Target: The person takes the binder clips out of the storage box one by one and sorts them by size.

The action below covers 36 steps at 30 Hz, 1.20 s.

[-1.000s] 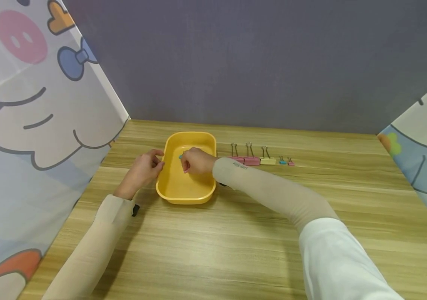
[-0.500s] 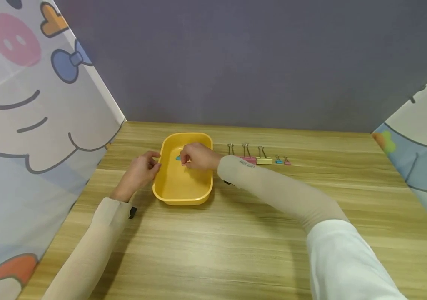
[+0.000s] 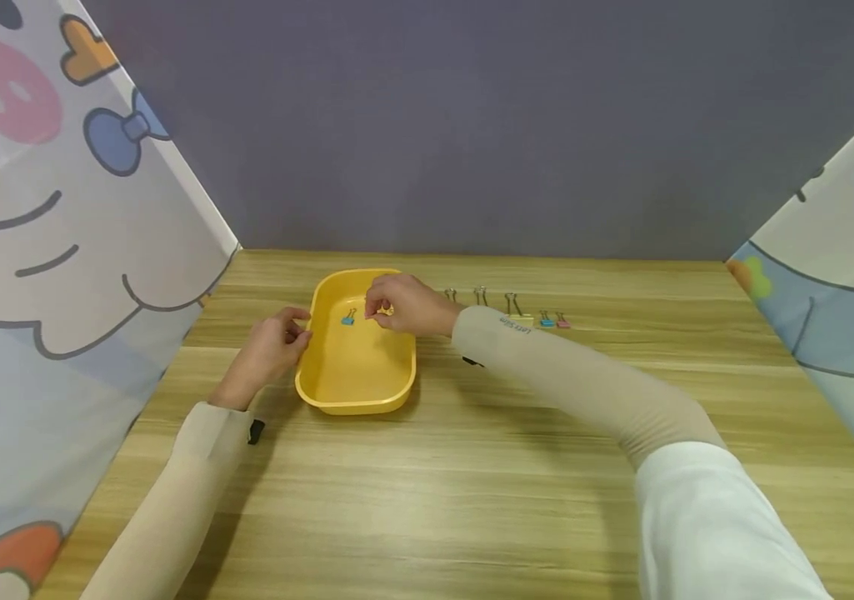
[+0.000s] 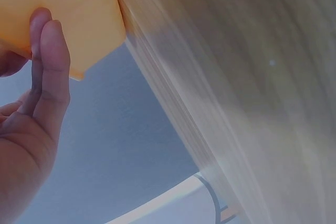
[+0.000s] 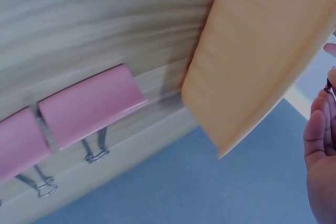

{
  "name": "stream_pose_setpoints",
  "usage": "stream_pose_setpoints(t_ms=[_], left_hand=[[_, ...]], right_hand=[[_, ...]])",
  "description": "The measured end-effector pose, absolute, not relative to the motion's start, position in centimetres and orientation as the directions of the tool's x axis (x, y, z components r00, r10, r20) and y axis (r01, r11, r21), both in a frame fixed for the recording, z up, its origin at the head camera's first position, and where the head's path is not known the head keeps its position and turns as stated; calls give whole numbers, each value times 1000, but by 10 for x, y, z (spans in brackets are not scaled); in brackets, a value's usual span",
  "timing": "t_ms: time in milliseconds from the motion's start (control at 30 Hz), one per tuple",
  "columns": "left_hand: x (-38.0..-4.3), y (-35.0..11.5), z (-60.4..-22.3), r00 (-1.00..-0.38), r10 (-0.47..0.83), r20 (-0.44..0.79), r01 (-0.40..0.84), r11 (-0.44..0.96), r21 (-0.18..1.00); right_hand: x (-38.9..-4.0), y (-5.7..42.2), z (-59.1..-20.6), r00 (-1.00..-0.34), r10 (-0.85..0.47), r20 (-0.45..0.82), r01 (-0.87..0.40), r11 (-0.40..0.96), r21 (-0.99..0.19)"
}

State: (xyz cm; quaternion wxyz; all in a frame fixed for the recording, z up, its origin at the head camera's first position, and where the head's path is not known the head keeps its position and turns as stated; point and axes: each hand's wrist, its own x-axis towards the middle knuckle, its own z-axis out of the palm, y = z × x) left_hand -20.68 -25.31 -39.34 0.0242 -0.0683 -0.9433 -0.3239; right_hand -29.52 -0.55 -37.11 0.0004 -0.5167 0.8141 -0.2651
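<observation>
A yellow tray (image 3: 355, 379) stands on the wooden table. On its floor lies a small blue binder clip (image 3: 348, 320). My left hand (image 3: 267, 348) touches the tray's outer left wall with fairly straight fingers, seen closely against the plastic in the left wrist view. Over the tray's right side, my right hand (image 3: 413, 305) has thumb and fingertips together. At those fingertips, the right wrist view catches a small dark bit of a binder clip (image 5: 328, 85); the fingers hide most of it and its colour is unclear.
Right of the tray runs a row of binder clips: large pink clips (image 5: 93, 105), a pale yellow clip (image 3: 522, 319), a small blue clip (image 3: 546, 322) and a small pink clip (image 3: 563, 322). A grey wall (image 3: 427, 125) rises behind the table; printed panels flank it.
My right hand has risen and shifted toward the tray's right back side, uncovering the blue clip on the tray floor. The left hand stays at the tray wall. The head view has shifted slightly.
</observation>
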Motion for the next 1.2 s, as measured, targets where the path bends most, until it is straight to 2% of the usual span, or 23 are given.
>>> stream_pose_setpoints(t_ms=[367, 567, 800, 1033, 1200], left_hand=[[-205, -255, -392, -990, 115, 84, 142, 788, 599], [-205, -255, -393, -990, 117, 82, 143, 786, 602], [-206, -258, -394, -990, 121, 73, 141, 779, 611], [-204, -257, -393, -989, 122, 78, 145, 791, 594], [-204, -254, -393, -988, 132, 78, 153, 792, 591]], right_hand=[[-297, 25, -359, -500, -807, 314, -826, 337, -451], [-298, 56, -351, -509, -781, 364, -839, 354, -413], [-296, 92, -356, -512, -765, 390, -843, 358, -402], [-286, 129, -360, -514, -758, 401, -852, 396, -342], [-280, 160, -364, -535, -742, 404, -842, 426, -332]])
